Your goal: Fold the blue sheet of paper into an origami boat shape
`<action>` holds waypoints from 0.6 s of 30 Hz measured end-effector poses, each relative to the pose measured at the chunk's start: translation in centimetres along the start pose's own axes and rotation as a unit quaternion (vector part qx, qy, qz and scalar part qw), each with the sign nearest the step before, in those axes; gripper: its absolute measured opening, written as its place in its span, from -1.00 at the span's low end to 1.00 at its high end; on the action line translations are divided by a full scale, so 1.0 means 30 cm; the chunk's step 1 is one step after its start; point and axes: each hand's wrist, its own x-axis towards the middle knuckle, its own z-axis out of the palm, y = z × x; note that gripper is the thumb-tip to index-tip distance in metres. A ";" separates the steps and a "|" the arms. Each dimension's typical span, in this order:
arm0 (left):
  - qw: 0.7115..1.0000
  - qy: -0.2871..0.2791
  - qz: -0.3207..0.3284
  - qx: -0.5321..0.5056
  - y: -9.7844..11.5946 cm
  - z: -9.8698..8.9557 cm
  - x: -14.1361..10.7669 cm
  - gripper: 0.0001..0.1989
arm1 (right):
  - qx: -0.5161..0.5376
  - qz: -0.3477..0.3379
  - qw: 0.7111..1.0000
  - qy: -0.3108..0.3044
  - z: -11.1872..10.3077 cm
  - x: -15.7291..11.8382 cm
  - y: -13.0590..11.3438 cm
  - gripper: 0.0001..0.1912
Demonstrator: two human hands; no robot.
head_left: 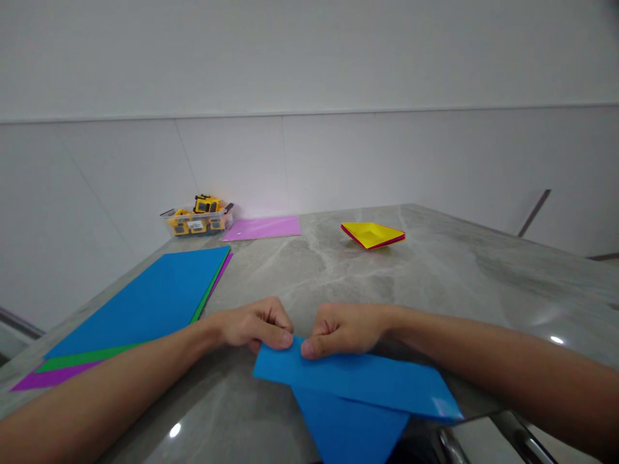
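Note:
A blue sheet of paper [358, 380], folded into a long strip with a pointed flap below it, is held over the table's near edge. My left hand [264, 325] is closed on the strip's top edge near its left end, thumb on top. Just to the right, my right hand [338, 332] pinches the same edge, its thumb pressed on the paper. The fingers behind the paper are hidden. The strip slants down to the right, and the flap's lower tip runs out of view.
Blue, green and purple paper sheets [145, 296] lie stacked at left. Behind them stands a clear plastic box [198, 223] of yellow toy vehicles beside a pink sheet [264, 227]. A folded yellow and red paper piece [372, 235] rests on the grey marbled table [435, 277].

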 end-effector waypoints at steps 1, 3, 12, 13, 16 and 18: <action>1.000 0.008 -0.003 0.000 -0.002 -0.008 -0.001 -0.47 | 0.014 0.007 1.000 0.001 0.001 -0.002 -0.004 -0.38; 0.999 0.031 -0.009 -0.011 -0.011 -0.026 0.001 -0.45 | 0.038 0.028 0.999 0.013 -0.005 -0.008 -0.011 -0.40; 0.998 0.058 0.001 -0.021 -0.051 -0.058 -0.002 -0.45 | 0.108 0.084 0.991 -0.007 -0.044 -0.050 -0.002 -0.42; 0.997 0.071 0.001 -0.021 -0.057 -0.069 -0.011 -0.46 | 0.103 0.084 0.991 -0.015 -0.050 -0.058 0.000 -0.42; 0.975 0.208 0.060 -0.056 -0.065 -0.137 -0.056 -0.46 | 0.036 0.056 0.994 -0.089 -0.067 -0.087 -0.005 -0.40; 0.917 0.358 0.161 -0.077 -0.045 -0.193 -0.093 -0.50 | -0.006 0.028 0.996 -0.083 -0.070 -0.098 -0.016 -0.40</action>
